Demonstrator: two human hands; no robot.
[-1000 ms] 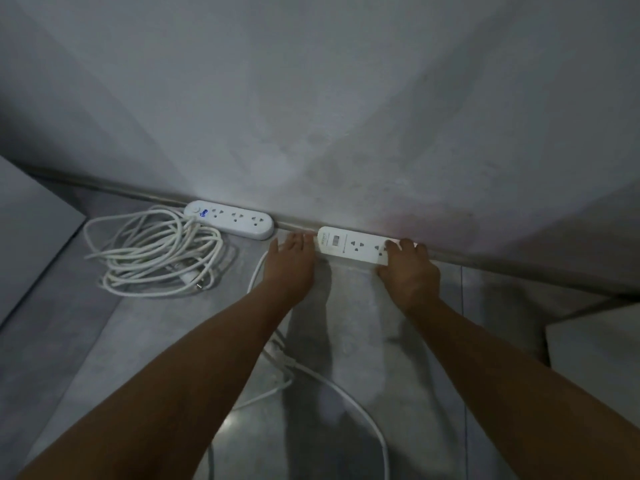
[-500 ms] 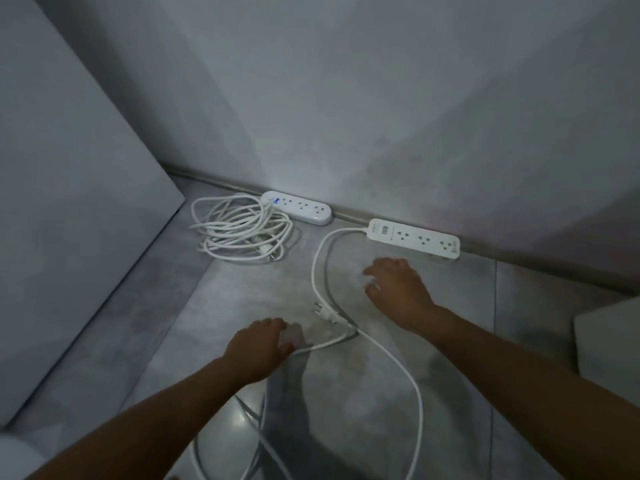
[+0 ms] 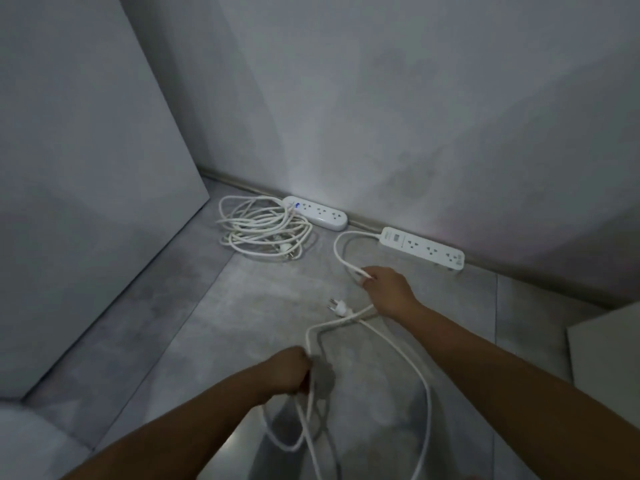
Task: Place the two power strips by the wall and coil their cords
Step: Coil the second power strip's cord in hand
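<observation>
This is a dim corner, where a grey tiled floor (image 3: 242, 306) meets a pale wall (image 3: 415, 116) along a low skirting, lit mostly by a glow close to the strips. Both power strips lie flat against that skirting with their sockets up, so the placing part of the job looks done.

The rounded strip (image 3: 317, 213) on the left has its coiled cord (image 3: 263, 230) heaped in a loose pile just beside it. The squarer strip (image 3: 422, 249) further right is where the work is. Its loose cord (image 3: 341, 251) leaves the strip's left end, arcs out over the floor and runs to the right hand (image 3: 389, 289). The fingertips of that hand pinch it, I'd guess to anchor the first loop near the strip.

The left hand (image 3: 287, 370), nearer the person, is curled into a fist round several strands and holds them off the floor, presumably to gather slack. The plug (image 3: 337, 306) sticks out free between the 2 hands.

By my reading, 1 cord is coiled and 1 is barely begun. The long trailing length near the bottom edge could twist or snag as it is drawn in.
</observation>
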